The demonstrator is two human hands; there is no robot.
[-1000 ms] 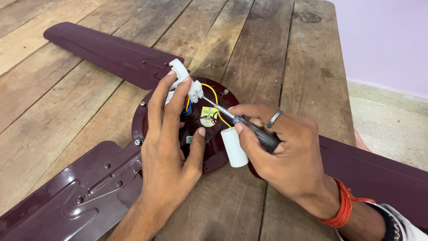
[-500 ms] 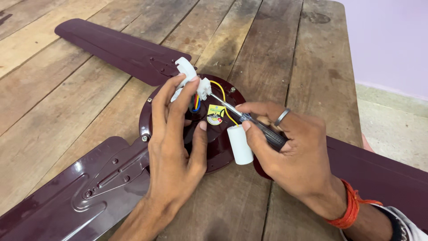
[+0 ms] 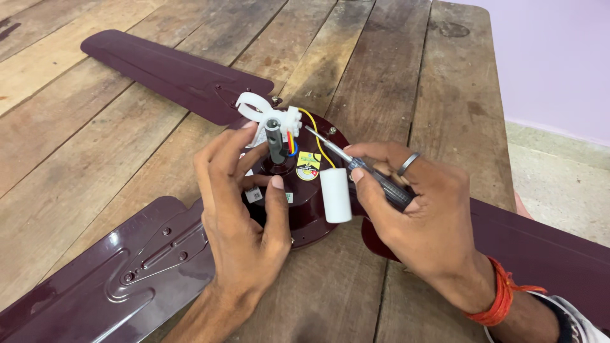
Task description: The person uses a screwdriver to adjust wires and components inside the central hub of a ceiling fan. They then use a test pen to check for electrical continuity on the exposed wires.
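left hand (image 3: 244, 219): rests on the near side of the fan motor housing (image 3: 305, 209), fingers spread and lightly curled, fingertips at the white plastic wire connector (image 3: 264, 114) beside the shaft; it grips nothing firmly, more steadying than holding.
right hand (image 3: 422, 216): closed around the dark handle of a screwdriver (image 3: 356, 165), ring on one finger, red thread at the wrist; the metal tip points in toward the wiring at the hub.
capacitor (image 3: 335, 195): white plastic cylinder, smooth, lying on the housing just under the screwdriver shank, touching the right thumb.
shaft (image 3: 275, 141): short grey metal stub, upright at the centre, with yellow, red and blue wires beside it.
handling: the housing looks heavy, stiff and glossy, so probably slippery; best held by its rim. the thin wires and plastic connector seem fragile; best held by the connector body, not the leads.
fan blades (image 3: 171, 70): maroon painted metal, long and flat, spreading out from the hub with screw heads at the roots.
table (image 3: 76, 152): rough, weathered wooden planks with gaps and stains; the fan lies at its middle.
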